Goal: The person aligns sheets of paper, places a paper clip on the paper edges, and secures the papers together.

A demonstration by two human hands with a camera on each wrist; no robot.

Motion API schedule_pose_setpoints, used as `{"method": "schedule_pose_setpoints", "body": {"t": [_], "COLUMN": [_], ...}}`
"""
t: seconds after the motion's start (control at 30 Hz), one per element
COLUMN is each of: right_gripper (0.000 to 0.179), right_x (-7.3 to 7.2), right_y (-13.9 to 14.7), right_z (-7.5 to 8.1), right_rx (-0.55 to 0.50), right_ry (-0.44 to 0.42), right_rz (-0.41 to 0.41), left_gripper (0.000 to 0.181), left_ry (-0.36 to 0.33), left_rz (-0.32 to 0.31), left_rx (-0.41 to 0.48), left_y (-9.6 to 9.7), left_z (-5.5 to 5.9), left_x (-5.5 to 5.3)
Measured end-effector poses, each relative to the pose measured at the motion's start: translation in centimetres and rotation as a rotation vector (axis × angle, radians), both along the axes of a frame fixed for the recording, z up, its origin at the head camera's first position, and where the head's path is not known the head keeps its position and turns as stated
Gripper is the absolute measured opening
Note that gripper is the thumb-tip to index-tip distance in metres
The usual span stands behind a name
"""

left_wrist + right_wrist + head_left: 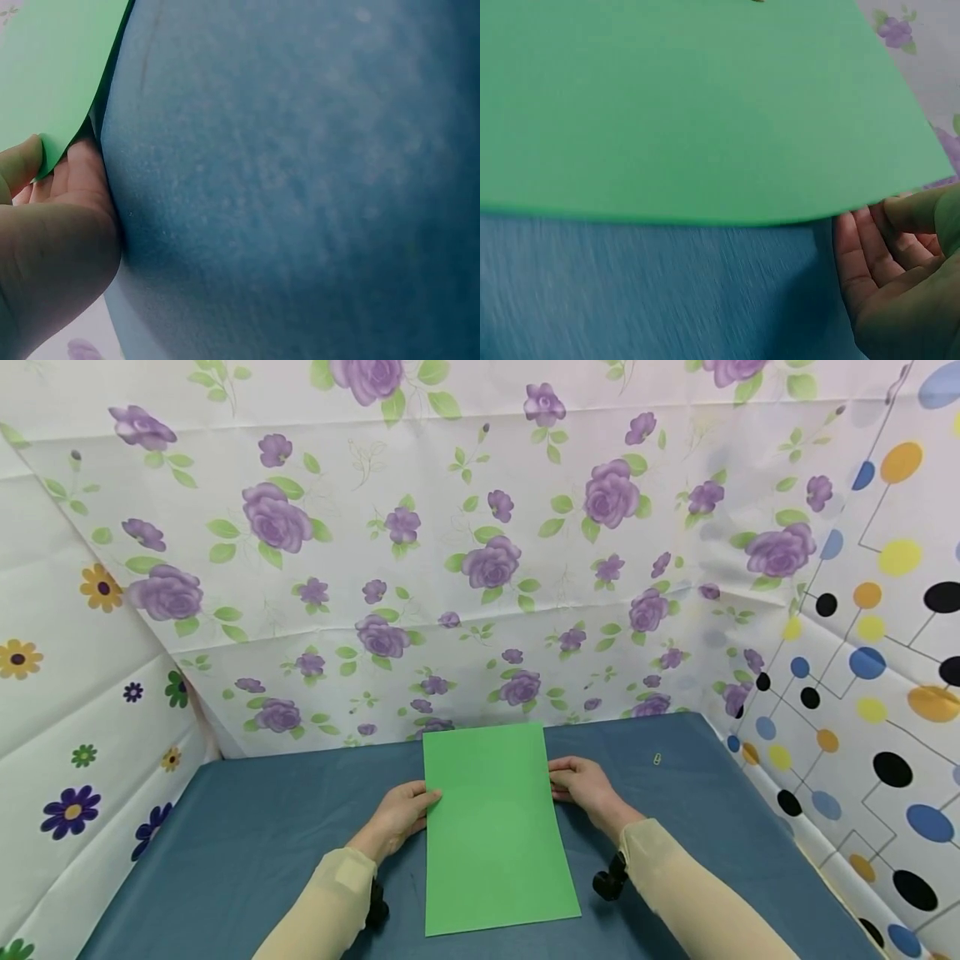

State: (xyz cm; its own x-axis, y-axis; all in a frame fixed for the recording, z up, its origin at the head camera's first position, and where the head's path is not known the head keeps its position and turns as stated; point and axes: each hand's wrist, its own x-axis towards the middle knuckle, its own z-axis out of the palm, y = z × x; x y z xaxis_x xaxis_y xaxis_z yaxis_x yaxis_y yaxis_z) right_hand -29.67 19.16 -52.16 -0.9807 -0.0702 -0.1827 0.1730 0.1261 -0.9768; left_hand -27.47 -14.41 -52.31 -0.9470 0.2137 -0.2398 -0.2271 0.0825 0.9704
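Observation:
A plain green sheet of paper lies lengthwise in front of me, its far end reaching the table's back edge. My left hand pinches its left edge, thumb on top and fingers underneath, as the left wrist view shows on the green sheet. On the opposite side my right hand holds the right edge between thumb and fingers. In the right wrist view the fingers reach beneath the slightly raised edge of the sheet.
A small yellowish paper clip lies at the back right of the blue-covered table. Behind the table hangs a purple-flowered sheet. Patterned cloths close off the left side and the right side.

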Motion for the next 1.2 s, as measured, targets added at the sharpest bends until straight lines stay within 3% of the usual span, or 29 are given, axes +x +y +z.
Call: {"method": "schedule_pose_setpoints", "body": {"t": [0.13, 0.27, 0.47, 0.7, 0.87, 1.07, 1.2], "right_gripper": [0.03, 0.033, 0.038, 0.052, 0.072, 0.098, 0.103], "right_x": [0.1, 0.2, 0.5, 0.7, 0.9, 1.2, 1.6], "right_y": [1.4, 3.3, 6.7, 10.4, 13.1, 15.5, 16.5], "right_z": [0.5, 0.9, 1.0, 0.7, 0.3, -0.4, -0.6], "right_rx": [0.054, 0.177, 0.475, 0.803, 0.988, 1.071, 1.072], "right_ry": [0.018, 0.067, 0.198, 0.284, 0.313, 0.281, 0.258], "right_rz": [0.013, 0.035, 0.037, 0.033, 0.081, 0.148, 0.179], "left_gripper": [0.033, 0.033, 0.034, 0.033, 0.033, 0.033, 0.033], "left_ry": [0.004, 0.009, 0.019, 0.02, 0.028, 0.039, 0.051], "left_rz": [-0.01, -0.017, -0.021, -0.003, -0.008, -0.01, -0.01], "left_rx": [-0.007, -0.009, -0.005, -0.008, -0.001, 0.004, -0.005], "left_y": [-0.1, -0.2, -0.2, -0.1, -0.1, -0.1, -0.1], "left_z": [-0.1, -0.2, -0.2, -0.3, -0.3, -0.4, -0.6], "left_x": [0.0, 0.2, 0.4, 0.3, 0.3, 0.3, 0.2]}}
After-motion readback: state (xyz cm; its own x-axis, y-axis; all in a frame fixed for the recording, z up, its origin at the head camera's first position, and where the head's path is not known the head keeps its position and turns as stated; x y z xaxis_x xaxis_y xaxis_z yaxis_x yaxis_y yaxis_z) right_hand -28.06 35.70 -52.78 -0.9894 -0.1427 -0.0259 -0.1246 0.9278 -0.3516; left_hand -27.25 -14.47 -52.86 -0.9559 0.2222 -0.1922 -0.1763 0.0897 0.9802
